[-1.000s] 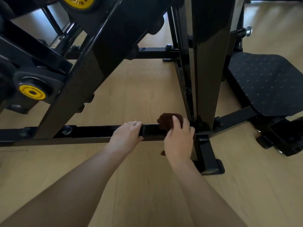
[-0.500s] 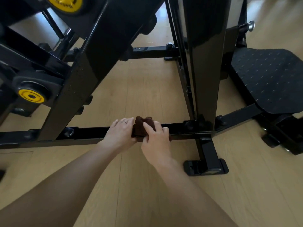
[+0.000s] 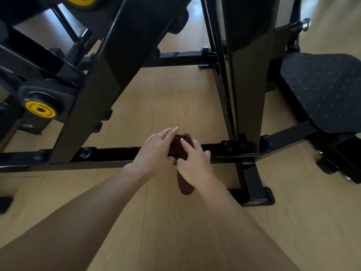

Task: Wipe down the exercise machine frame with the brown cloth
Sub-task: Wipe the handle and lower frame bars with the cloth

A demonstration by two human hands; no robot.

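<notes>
On the low black steel crossbar point(image 3: 109, 153): soft brown cloth point(image 3: 176, 146) draped over, right hand point(image 3: 195, 165) gripping it, left hand point(image 3: 156, 151) straight-fingered at its left edge; bar runs L-R.

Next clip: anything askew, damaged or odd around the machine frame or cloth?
Nothing stands out. The brown cloth is draped over the low black frame bar, one end hanging down; the right hand grips it, the left hand touches it.
</notes>
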